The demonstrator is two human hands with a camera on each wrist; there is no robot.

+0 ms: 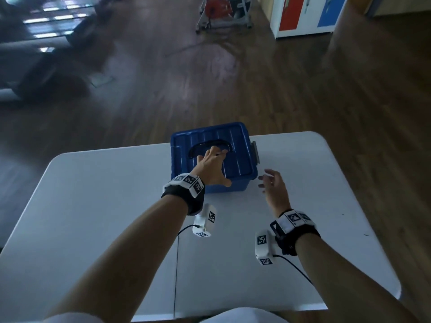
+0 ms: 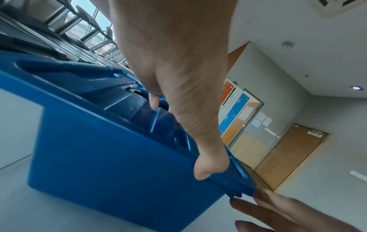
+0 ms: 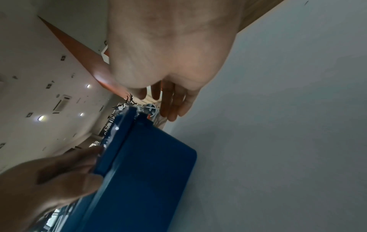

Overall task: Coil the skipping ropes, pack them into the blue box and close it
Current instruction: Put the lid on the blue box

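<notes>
The blue box stands at the far middle of the white table with its lid on. My left hand lies flat on the lid, fingers reaching the black handle, thumb pressing the lid's near rim. My right hand hovers open beside the box's near right corner, apart from it. In the right wrist view the box's side shows below my relaxed right hand. No skipping ropes are in view.
A grey latch sticks out on the box's right side. Beyond the table's far edge lies dark wooden floor, with a wheeled cart and a red-and-blue locker at the back. Thin black cables trail from my wrists.
</notes>
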